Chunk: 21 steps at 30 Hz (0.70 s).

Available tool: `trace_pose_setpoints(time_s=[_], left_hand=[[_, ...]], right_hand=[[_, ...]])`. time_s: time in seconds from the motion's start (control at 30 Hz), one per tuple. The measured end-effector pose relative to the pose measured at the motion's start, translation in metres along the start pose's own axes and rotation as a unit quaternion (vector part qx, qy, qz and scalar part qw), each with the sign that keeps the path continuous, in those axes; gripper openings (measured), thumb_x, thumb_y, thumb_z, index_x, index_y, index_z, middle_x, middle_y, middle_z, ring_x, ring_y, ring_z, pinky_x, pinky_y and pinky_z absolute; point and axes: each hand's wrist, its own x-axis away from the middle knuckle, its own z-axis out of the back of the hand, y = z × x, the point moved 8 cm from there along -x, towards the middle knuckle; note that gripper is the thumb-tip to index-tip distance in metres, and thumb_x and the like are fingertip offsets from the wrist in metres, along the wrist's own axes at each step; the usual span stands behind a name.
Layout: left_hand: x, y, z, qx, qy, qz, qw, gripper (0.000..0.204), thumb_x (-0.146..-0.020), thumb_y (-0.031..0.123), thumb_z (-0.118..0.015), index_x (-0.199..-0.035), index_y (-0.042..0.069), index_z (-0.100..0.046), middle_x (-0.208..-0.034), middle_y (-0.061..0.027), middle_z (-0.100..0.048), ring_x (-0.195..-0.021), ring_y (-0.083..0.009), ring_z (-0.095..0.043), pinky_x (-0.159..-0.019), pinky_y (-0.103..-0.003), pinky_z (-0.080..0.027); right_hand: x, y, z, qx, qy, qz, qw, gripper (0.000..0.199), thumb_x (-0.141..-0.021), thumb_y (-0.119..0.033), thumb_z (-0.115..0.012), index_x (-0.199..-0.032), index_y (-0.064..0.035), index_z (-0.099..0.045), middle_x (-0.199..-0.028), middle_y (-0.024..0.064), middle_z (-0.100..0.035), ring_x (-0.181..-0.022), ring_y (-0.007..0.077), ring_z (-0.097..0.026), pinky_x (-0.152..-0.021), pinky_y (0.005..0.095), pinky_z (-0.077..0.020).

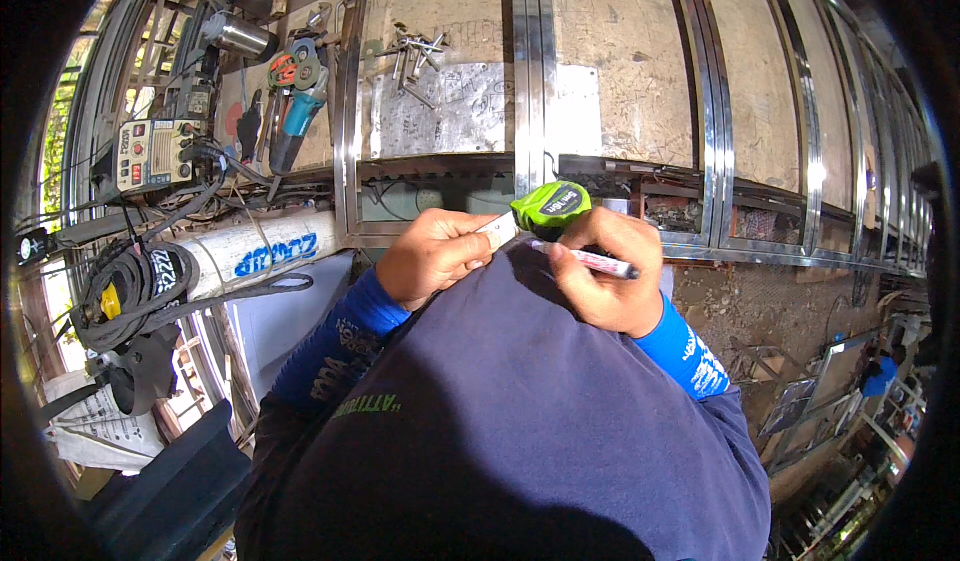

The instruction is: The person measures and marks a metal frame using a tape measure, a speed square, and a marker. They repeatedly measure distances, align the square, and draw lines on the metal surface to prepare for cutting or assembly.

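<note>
Dark shirt point(500, 411) lies nearest me, below the green tape measure point(550, 208). Left of that tape measure I see the left hand point(430, 261) pinching a pale strip point(498, 231); right, the right hand point(615, 279) grips a marker point(602, 263).

Bright daylight, hard contrast, heavy fisheye.
Glare on steel crossbar point(534, 61) and metal sheet point(440, 111), sheet near-clipped right of the bar; deep shadow across navy shirt point(600, 391). Left-rim foliage point(65, 126) overexposed. Edges bow, corners black; centre sharp, lower-right rim soft.
</note>
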Motion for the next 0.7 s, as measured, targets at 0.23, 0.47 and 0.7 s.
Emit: trace_pose_setpoints(time_s=[0.23,0.47,0.7], left_hand=[[-0.001,-0.008,0.007,0.079,0.003,0.009,0.997,0.038,-0.105,0.014,-0.051,-0.138,-0.005,-0.055,-0.081,0.0033,-0.054,-0.057,0.0014,-0.037,-0.047,-0.017,-0.026],[0.004,-0.018,0.02,0.106,0.032,0.014,0.994,0.03,-0.106,0.017,-0.053,-0.129,-0.001,-0.061,-0.079,0.0042,-0.054,-0.055,0.0015,-0.037,-0.045,-0.016,-0.024],[0.022,-0.023,0.057,0.031,0.125,-0.081,0.988,0.04,-0.099,0.019,-0.07,-0.133,0.001,-0.06,-0.087,0.0061,-0.057,-0.06,0.002,-0.039,-0.048,-0.017,-0.028]], right_hand=[[0.0,0.001,0.033,-0.046,0.127,0.044,0.99,0.022,-0.09,-0.007,-0.073,-0.11,0.0003,-0.071,-0.1,0.0163,-0.068,-0.083,0.0212,-0.065,-0.072,0.0305,-0.0514],[-0.021,0.032,-0.016,0.187,-0.109,0.051,0.975,0.072,-0.06,-0.032,-0.097,-0.121,-0.0066,-0.07,-0.117,0.0171,-0.061,-0.103,0.0311,-0.064,-0.083,0.0397,-0.0529],[-0.041,0.044,-0.053,0.071,-0.095,0.053,0.992,0.049,-0.068,-0.019,-0.093,-0.11,-0.0048,-0.072,-0.11,0.0149,-0.067,-0.094,0.0298,-0.067,-0.083,0.0386,-0.0531]])
